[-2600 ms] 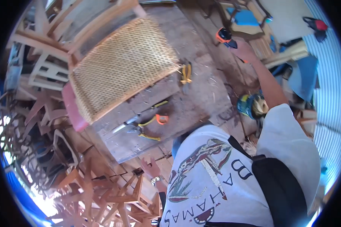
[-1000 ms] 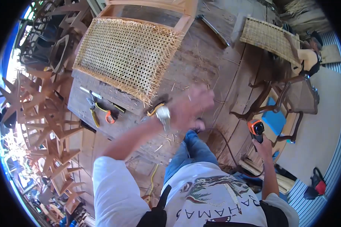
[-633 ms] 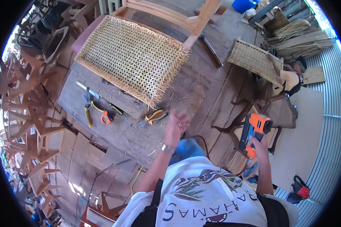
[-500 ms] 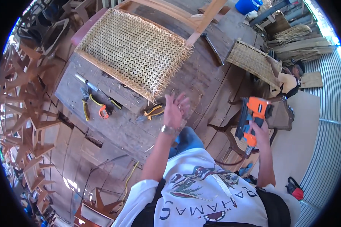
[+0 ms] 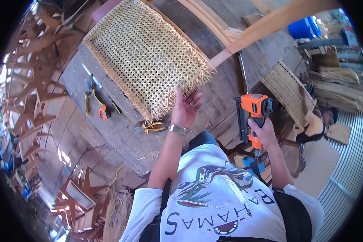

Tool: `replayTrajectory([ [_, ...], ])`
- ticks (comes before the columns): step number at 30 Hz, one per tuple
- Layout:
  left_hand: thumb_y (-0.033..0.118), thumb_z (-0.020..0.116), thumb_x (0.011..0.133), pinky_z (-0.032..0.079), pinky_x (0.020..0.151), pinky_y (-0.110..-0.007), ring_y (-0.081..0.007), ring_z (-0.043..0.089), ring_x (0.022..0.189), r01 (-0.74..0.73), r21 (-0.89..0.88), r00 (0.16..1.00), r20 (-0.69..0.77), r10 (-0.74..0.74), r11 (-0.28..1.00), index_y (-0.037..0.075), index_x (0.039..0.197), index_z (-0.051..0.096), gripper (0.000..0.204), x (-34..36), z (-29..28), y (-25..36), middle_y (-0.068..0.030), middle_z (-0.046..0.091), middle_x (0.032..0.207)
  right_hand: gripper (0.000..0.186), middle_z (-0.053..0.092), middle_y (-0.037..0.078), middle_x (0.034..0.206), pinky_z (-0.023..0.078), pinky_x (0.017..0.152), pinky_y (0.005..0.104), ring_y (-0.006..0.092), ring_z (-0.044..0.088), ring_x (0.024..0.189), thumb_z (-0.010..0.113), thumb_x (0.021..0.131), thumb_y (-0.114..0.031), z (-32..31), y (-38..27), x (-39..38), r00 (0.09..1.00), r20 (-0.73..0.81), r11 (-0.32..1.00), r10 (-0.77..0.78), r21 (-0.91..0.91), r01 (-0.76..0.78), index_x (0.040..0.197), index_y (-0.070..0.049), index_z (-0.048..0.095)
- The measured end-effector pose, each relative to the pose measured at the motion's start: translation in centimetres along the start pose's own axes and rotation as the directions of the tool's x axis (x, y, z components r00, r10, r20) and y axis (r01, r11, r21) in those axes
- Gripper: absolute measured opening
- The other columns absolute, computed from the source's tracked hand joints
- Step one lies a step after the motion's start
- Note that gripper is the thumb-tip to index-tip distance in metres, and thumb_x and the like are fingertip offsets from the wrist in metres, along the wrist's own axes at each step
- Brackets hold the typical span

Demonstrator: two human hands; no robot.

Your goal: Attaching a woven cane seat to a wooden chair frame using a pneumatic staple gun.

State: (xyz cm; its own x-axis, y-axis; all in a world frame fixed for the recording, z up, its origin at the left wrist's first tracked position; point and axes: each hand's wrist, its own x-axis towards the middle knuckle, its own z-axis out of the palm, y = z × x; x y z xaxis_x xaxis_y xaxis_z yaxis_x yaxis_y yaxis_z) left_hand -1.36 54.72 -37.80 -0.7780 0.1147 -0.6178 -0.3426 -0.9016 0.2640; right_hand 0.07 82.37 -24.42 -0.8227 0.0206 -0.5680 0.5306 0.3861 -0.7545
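Observation:
A cane seat panel [image 5: 141, 56] with bristling strand ends lies on a wooden chair frame [image 5: 270, 30] atop the worktable [image 5: 131, 143]. My left hand [image 5: 185, 108] is palm-up at the panel's frayed near-right edge, fingers apart and slightly curled, apparently touching the strands. My right hand [image 5: 261, 130] grips an orange-and-black nail gun [image 5: 254, 107] right of the panel. Yellow-black pliers [image 5: 153, 128] lie just below the panel's corner. To the left are more pliers [image 5: 88, 99], a knife [image 5: 92, 76] and an orange tape measure [image 5: 103, 112].
At right another person [image 5: 312, 125] bends by a woven mat [image 5: 286, 90], near a blue bucket [image 5: 302, 27] and bundled fibres [image 5: 336, 78]. Star-shaped wooden pieces [image 5: 42, 92] crowd the left. A yellow cord [image 5: 117, 173] runs over the floorboards. A corrugated sheet [image 5: 339, 181] edges the right.
My left hand has risen to the panel's frayed edge. The nail gun in my right hand has come up and leftward, closer to the panel. The view has shifted.

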Motion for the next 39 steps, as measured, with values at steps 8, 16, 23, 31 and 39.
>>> replayTrajectory([
  [8, 0.058, 0.055, 0.091, 0.050, 0.071, -0.030, -0.0157, 0.064, 0.089, 0.004, 0.094, 0.985, -0.174, 0.013, 0.996, 0.012, 0.124, 0.055, 0.057, 0.9, 1.1, -1.5, -0.0073, 0.067, 0.114, 0.016, 0.057, 0.000, 0.067, 0.047, 0.051, 0.0256, 0.0078, 0.056, 0.053, 0.065, 0.090, -0.018, -3.0, -2.0, 5.1, 0.993, 0.091, 0.992, 0.080, -0.102, -0.070, 0.092, -0.004, 0.059],
  [16, 0.053, 0.054, 0.094, 0.049, 0.063, -0.026, -0.0155, 0.066, 0.077, -0.144, 0.406, 0.919, -0.283, 0.274, 0.903, 0.006, 0.113, 0.060, 0.051, 0.7, 3.2, -1.7, -0.0096, 0.072, 0.096, 0.024, 0.064, 0.003, 0.074, 0.051, 0.058, 0.0278, 0.0097, 0.062, 0.060, 0.068, 0.087, -0.015, -3.1, -4.3, 6.2, 0.979, 0.198, 0.987, 0.043, -0.161, -0.011, 0.105, -0.001, 0.061],
  [23, 0.049, 0.052, 0.096, 0.050, 0.072, -0.027, -0.0156, 0.064, 0.094, -0.179, 0.163, 0.981, -0.047, 0.188, 0.970, 0.006, 0.133, 0.049, 0.056, -0.2, 0.7, -2.3, -0.0120, 0.063, 0.123, 0.022, 0.061, 0.001, 0.070, 0.051, 0.055, 0.0268, 0.0088, 0.060, 0.057, 0.066, 0.087, -0.012, 0.8, -8.2, 5.5, 0.973, 0.228, 0.986, 0.034, -0.168, 0.004, 0.106, -0.001, 0.059],
  [31, 0.066, 0.051, 0.088, 0.051, 0.088, -0.037, -0.0214, 0.059, 0.110, 0.056, -0.210, 0.995, 0.089, -0.038, 0.976, 0.011, 0.137, 0.045, 0.074, -0.5, -0.8, -0.2, -0.0124, 0.059, 0.128, 0.020, 0.058, 0.001, 0.065, 0.050, 0.054, 0.0274, 0.0095, 0.058, 0.055, 0.063, 0.087, -0.008, 3.5, -10.2, 4.1, 0.979, 0.186, 0.978, 0.080, -0.207, -0.041, 0.106, -0.003, 0.057],
  [39, 0.061, 0.042, 0.095, 0.050, 0.076, -0.027, -0.0119, 0.063, 0.093, 0.171, -0.012, 0.985, 0.033, -0.170, 0.985, 0.007, 0.130, 0.050, 0.065, -0.6, 0.0, 1.2, -0.0088, 0.065, 0.120, 0.021, 0.059, 0.000, 0.071, 0.050, 0.052, 0.0254, 0.0076, 0.058, 0.055, 0.065, 0.088, -0.011, 5.8, -11.7, 3.7, 0.984, 0.141, 0.968, 0.113, -0.239, -0.077, 0.105, -0.002, 0.057],
])
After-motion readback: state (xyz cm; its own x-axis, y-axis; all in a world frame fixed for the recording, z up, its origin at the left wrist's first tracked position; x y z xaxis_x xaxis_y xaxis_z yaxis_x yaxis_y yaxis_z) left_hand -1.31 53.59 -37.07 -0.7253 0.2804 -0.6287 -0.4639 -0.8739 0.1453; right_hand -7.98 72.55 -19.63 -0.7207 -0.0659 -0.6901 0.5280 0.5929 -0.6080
